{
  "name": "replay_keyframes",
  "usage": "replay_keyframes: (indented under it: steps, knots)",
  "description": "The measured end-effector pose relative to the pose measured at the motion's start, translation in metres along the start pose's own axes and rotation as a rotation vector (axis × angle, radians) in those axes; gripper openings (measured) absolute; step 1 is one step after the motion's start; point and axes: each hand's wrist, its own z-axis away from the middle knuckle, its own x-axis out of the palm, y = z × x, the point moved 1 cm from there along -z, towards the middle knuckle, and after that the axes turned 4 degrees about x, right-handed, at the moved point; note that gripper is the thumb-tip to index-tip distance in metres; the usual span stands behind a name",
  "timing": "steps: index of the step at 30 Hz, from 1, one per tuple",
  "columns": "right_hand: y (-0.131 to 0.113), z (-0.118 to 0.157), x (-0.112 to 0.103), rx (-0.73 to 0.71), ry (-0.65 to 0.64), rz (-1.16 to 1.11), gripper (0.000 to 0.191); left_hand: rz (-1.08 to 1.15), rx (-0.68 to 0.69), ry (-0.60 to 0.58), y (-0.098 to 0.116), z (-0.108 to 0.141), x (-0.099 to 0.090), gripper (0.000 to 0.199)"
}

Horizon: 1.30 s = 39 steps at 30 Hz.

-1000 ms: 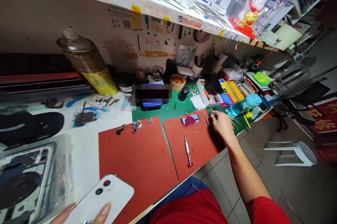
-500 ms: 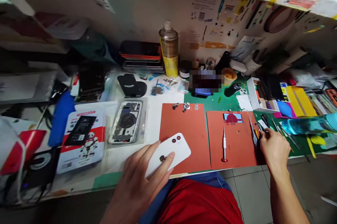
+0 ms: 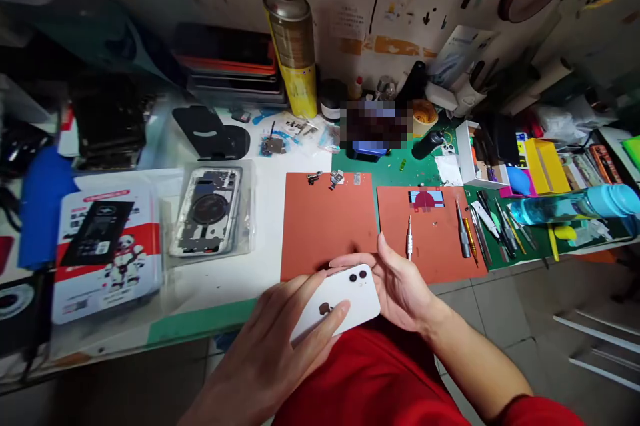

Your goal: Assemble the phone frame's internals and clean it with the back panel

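Note:
My left hand (image 3: 285, 326) is wrapped round a white smartphone (image 3: 350, 303), its back with two lenses and an apple logo facing up. The phone is tilted, just beyond the front edge of the bench and over my lap. At its camera end is my right hand (image 3: 400, 286), palm turned toward the phone, thumb raised and fingers stretched along the far side. Whether those fingers touch the phone is hard to tell. An orange-brown mat (image 3: 325, 226) lies behind the hands, with small metal parts (image 3: 337, 179) along its far edge.
A second mat (image 3: 440, 253) carries a screwdriver (image 3: 409, 239) and a small screen-like item (image 3: 426, 199). Tweezers and drivers (image 3: 463, 233) lie at right beside a blue bottle (image 3: 575, 205). Leftward are an opened phone housing (image 3: 205, 213), a battery package (image 3: 107, 253) and a spray can (image 3: 295, 46).
My right hand has left the tools at the right and come to the phone, with nothing visible in it. The left hand has brought the phone nearer my body. The view has shifted.

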Motion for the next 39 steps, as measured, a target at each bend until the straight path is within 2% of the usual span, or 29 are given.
replay_keyframes:
  steps: [3,7,10,18,23,31,34,39]
  knots:
    - [0.003,0.003,-0.001,0.016,0.013,-0.007,0.077,0.000,0.018,-0.001,0.001,0.000,0.001,0.042]
    - [0.003,0.004,0.003,0.024,0.004,-0.016,0.075,0.024,-0.036,-0.006,0.000,0.002,0.001,0.041]
    - [0.002,0.005,0.004,0.026,-0.013,-0.026,0.074,-0.007,-0.005,-0.053,-0.001,0.006,0.003,0.046]
    - [0.006,0.006,0.002,0.052,-0.022,-0.095,0.073,-0.036,0.011,-0.059,-0.001,0.009,0.004,0.052]
    - [0.005,0.006,0.003,0.042,-0.058,-0.102,0.069,-0.055,0.013,-0.092,-0.002,0.010,0.002,0.050]
    - [0.004,0.006,0.002,0.064,-0.043,-0.058,0.070,-0.053,0.038,-0.121,-0.005,0.012,0.001,0.050]
    - [0.006,0.005,0.001,0.010,-0.007,0.020,0.065,-0.073,0.067,-0.134,-0.004,0.011,-0.001,0.050]
    - [0.009,0.001,-0.007,-0.160,0.203,0.390,0.049,-0.121,0.060,-0.161,-0.007,0.013,-0.001,0.052]
